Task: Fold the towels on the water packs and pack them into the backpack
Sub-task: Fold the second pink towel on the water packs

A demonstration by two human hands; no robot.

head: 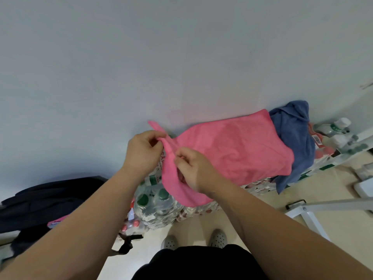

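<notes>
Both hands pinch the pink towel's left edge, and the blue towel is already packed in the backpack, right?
Not quite. The head view shows the blue towel lying bunched on the water packs, right of the pink towel, not packed. The left hand and right hand do pinch the pink towel's left edge.

One view is taken from the head, aimed forward and down at nearby water packs [159, 201] against the wall [101, 57].
</notes>
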